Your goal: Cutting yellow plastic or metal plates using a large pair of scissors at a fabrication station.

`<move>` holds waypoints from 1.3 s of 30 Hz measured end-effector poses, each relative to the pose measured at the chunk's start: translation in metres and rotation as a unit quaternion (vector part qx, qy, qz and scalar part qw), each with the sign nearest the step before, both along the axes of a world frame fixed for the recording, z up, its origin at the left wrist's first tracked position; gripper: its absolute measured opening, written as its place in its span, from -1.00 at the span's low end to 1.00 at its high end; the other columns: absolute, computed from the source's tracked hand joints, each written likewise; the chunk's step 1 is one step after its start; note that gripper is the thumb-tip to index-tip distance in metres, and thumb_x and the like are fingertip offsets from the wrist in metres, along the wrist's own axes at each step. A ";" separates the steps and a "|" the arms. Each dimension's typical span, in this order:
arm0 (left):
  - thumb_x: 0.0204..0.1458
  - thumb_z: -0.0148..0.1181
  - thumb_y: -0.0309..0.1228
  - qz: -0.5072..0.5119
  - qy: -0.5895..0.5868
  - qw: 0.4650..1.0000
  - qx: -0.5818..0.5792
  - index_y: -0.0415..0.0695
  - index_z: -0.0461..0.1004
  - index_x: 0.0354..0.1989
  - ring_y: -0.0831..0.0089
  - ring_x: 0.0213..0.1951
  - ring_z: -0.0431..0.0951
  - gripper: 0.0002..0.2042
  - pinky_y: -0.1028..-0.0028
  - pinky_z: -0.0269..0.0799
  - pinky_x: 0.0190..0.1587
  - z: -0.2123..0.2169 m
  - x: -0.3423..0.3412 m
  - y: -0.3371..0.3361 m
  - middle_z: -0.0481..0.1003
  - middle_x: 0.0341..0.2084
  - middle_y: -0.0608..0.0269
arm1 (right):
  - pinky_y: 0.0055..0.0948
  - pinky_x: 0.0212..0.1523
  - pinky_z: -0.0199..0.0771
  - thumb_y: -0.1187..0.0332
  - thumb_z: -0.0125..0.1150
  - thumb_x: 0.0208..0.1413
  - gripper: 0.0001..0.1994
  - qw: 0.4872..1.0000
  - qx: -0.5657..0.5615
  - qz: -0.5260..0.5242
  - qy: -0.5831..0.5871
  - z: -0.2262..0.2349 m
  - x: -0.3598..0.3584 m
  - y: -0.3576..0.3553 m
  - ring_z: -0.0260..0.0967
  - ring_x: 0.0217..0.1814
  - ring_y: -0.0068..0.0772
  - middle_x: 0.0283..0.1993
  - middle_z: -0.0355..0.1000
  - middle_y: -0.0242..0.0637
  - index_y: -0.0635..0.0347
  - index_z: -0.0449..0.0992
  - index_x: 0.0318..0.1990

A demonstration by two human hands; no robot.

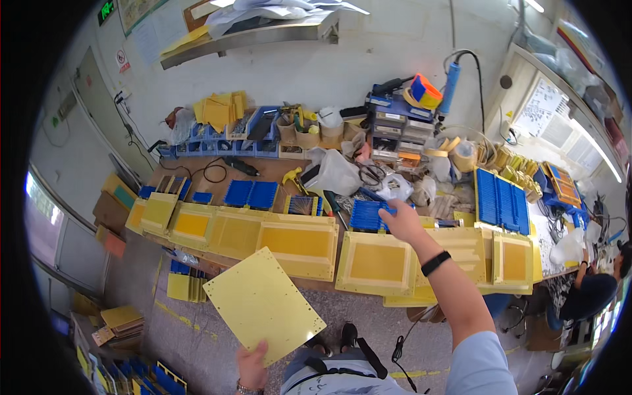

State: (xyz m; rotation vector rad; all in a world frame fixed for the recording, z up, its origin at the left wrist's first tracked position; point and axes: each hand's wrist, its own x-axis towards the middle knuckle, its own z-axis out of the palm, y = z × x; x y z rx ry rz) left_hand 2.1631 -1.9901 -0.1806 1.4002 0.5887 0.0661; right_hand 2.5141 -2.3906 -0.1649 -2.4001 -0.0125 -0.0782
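Note:
My left hand (253, 366) grips the lower corner of a flat yellow board (264, 304) with small holes along its edges. The board is tilted in front of the bench, above the floor. Over the workbench, my right hand (403, 222) is at the right edge of a blue ribbed tray (367, 216). Its fingers point left and are partly bent; whether they pinch anything is too small to make out. Just below that hand, a yellow framed panel (377, 262) leans along the bench front.
More framed panels (297, 245) line the bench edge. Blue ribbed trays (251, 194), a yellow hammer (292, 176), plastic bags (334, 172) and parts bins (266, 146) crowd behind. A large blue rack (502, 201) stands right. Another person (591, 289) sits far right. A cable (399, 349) hangs near my legs.

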 end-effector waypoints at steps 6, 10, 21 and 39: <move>0.19 0.26 -0.51 0.051 0.015 0.995 -0.089 -0.29 0.49 0.10 0.38 -0.02 0.60 -0.69 0.36 0.51 0.06 0.032 0.051 -0.009 0.60 -0.02 0.18 | -0.02 0.15 0.46 0.19 0.23 0.14 -0.60 0.995 -0.102 -0.018 0.010 -0.042 0.141 0.010 0.49 0.08 0.21 -0.02 0.54 0.21 0.28 0.55 0.03; 0.18 0.29 -0.49 0.102 0.020 0.993 -0.063 -0.27 0.50 0.10 0.41 -0.03 0.59 -0.67 0.36 0.49 0.07 0.037 0.040 -0.001 0.59 -0.01 0.21 | -0.02 0.15 0.49 0.33 0.15 0.11 -0.71 0.965 -0.258 -0.028 0.038 -0.065 0.186 0.015 0.50 0.11 0.18 -0.02 0.55 0.15 0.32 0.55 -0.09; 0.23 0.23 -0.48 0.166 0.022 0.984 -0.066 -0.25 0.50 0.11 0.44 -0.02 0.60 -0.71 0.39 0.51 0.06 0.054 0.024 -0.012 0.59 0.00 0.20 | -0.05 0.15 0.52 0.25 0.33 0.07 -0.60 0.950 -0.301 -0.016 0.080 -0.061 0.194 0.022 0.50 0.16 0.11 0.09 0.52 0.14 0.34 0.52 -0.01; 0.24 0.24 -0.43 0.117 -0.029 0.991 -0.050 -0.22 0.51 0.09 0.50 -0.04 0.59 -0.72 0.42 0.51 0.02 0.067 -0.003 -0.047 0.60 -0.03 0.26 | -0.45 -0.36 0.46 0.30 0.14 0.21 -0.84 0.821 0.488 0.113 0.273 0.017 0.054 0.004 0.44 -0.35 -0.45 -0.34 0.48 -0.32 0.21 0.52 -0.26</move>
